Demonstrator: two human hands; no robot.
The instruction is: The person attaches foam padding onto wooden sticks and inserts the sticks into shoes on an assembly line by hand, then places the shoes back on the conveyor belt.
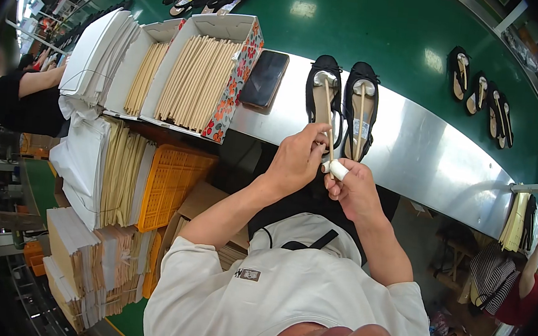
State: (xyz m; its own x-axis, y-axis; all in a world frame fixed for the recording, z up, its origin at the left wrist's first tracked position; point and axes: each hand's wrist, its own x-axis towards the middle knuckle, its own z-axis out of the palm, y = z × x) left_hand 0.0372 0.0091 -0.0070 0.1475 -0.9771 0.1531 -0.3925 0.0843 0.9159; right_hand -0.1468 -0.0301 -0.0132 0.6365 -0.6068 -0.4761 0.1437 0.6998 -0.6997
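Observation:
A pair of black flat shoes with bows lies on the metal edge of the bench, toes away from me. White stuffing fills both toes. A thin wooden stick (328, 109) runs along the left shoe (317, 75) and out over its heel. My left hand (297, 158) is closed with its fingertips on the stick by that heel. Lower down, my right hand (354, 188), with white coverings on its fingertips, pinches the stick's near end. Another wooden stick (360, 122) lies inside the right shoe (370, 74), which neither hand grips.
Left of the shoes are a phone (264, 79) and a flowered box (232, 90) of wooden sticks. Paper stacks (81, 169) and an orange crate (174, 181) stand lower left. More black shoes (497, 115) sit on the green belt (373, 22). Other people are at both sides.

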